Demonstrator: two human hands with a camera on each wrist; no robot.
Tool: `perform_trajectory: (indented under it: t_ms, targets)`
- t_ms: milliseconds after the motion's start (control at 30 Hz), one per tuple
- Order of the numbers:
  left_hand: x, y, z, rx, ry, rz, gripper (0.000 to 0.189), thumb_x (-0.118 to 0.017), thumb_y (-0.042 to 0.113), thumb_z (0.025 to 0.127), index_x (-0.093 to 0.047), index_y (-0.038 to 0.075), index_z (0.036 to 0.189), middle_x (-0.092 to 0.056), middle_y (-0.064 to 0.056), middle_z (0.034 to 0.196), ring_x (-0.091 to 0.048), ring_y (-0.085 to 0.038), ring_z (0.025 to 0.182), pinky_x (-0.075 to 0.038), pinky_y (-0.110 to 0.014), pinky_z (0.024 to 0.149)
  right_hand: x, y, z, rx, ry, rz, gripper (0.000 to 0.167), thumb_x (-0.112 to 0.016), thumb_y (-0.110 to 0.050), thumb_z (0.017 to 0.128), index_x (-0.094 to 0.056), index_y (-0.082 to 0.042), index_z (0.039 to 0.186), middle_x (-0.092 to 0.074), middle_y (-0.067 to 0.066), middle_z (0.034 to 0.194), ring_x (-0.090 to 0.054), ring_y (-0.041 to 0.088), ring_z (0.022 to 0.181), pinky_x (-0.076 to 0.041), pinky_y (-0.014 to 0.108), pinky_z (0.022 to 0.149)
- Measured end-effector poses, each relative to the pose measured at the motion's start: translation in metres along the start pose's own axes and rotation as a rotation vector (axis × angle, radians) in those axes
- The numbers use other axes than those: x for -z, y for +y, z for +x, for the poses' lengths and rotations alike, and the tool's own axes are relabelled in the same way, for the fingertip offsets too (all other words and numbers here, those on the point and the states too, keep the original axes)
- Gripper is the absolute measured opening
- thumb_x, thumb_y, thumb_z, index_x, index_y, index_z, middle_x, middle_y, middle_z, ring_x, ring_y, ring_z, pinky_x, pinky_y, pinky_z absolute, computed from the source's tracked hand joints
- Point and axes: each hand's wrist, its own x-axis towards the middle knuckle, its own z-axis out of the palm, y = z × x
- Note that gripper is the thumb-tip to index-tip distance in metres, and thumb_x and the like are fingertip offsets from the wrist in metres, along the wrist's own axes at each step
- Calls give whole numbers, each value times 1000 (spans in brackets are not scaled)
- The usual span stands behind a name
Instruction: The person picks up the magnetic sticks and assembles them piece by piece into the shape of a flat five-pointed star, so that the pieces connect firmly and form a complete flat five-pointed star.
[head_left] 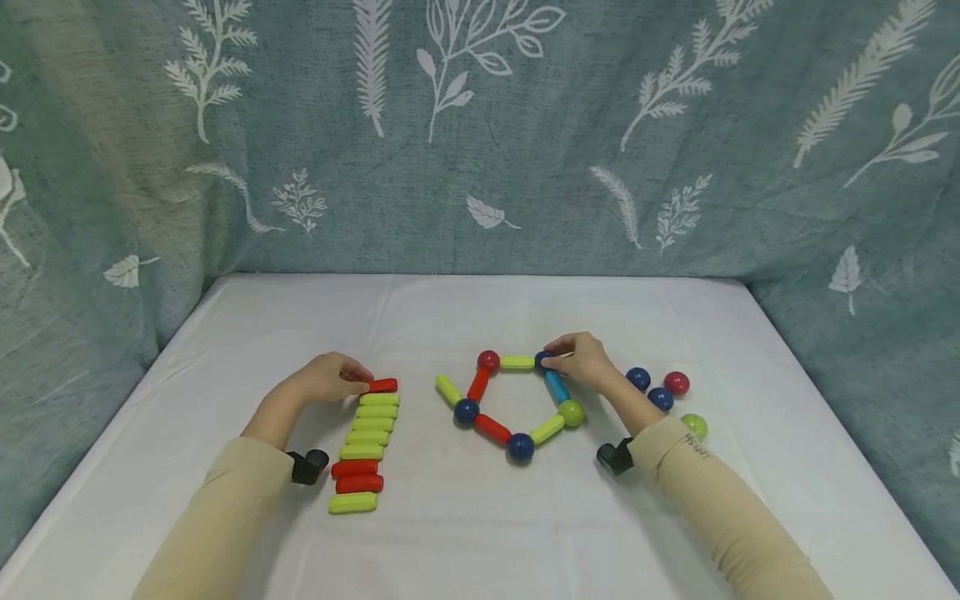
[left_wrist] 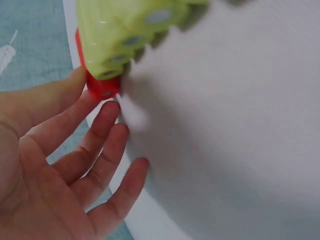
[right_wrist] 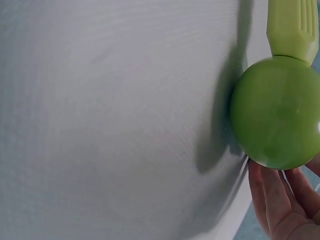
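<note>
My left hand [head_left: 327, 379] pinches the end of a red magnetic rod [head_left: 383, 386] between thumb and index finger, at the far end of a row of rods. In the left wrist view the other fingers spread loosely below that red rod [left_wrist: 104, 91]. My right hand [head_left: 583, 360] holds a dark blue ball [head_left: 540, 360] at the far right corner of a ring of rods and balls. A yellow-green rod [head_left: 517, 362] and a blue rod [head_left: 557, 387] meet that ball. In the right wrist view a green ball [right_wrist: 277, 112] hides part of the hand.
The row of yellow-green rods [head_left: 371, 437] and red rods [head_left: 358, 483] runs toward the near edge. A yellow-green rod [head_left: 447, 389] sticks outward from the ring's left blue ball [head_left: 466, 411]. Loose balls, including a red one [head_left: 677, 383], lie beside my right forearm.
</note>
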Motion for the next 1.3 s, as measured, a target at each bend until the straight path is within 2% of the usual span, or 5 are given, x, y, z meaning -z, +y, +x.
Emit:
perform_trajectory:
  t_ms: [200,400,733,967,1300]
  targets:
    - [-4,-8,-2,-19,34,6,25,-59,15,87,-64,-5,102,-60,-18,100,-54,-31,92,-47,-42,76,0,0,0,-4,6,-11,31,-65,-15,85,-62,-2,113,-62,15,111,-58,24,97,-50,29,75]
    - [-2,-6,4,-15,97,-36,25,-60,15,87,-62,-3,104,-60,-16,97,-53,-28,90,-47,-39,74,2,-1,-2,-5,3,-7,31,-65,-15,85,-62,-2,113,-61,15,112,-58,25,98,-50,30,76]
    - [-4,19,31,-75,109,-151,23,-61,14,87,-61,-2,104,-60,-12,93,-54,-24,86,-45,-31,71,2,0,0,0,-5,-5,31,-65,-15,85,-62,-1,113,-61,16,111,-58,26,99,-50,31,77]
    - [-18,46,52,-127,65,-183,21,-62,12,87,-62,-1,103,-62,-11,96,-56,-24,90,-46,-34,76,1,1,0,-12,-2,8,31,-65,-14,85,-62,-1,113,-61,15,111,-59,24,97,-50,29,76]
    - [-38,63,63,-108,73,-171,20,-62,12,87,-63,0,104,-62,-12,98,-56,-26,94,-45,-37,81,0,1,1,-6,1,31,31,-65,-13,85,-61,0,113,-61,16,109,-60,22,93,-51,27,73]
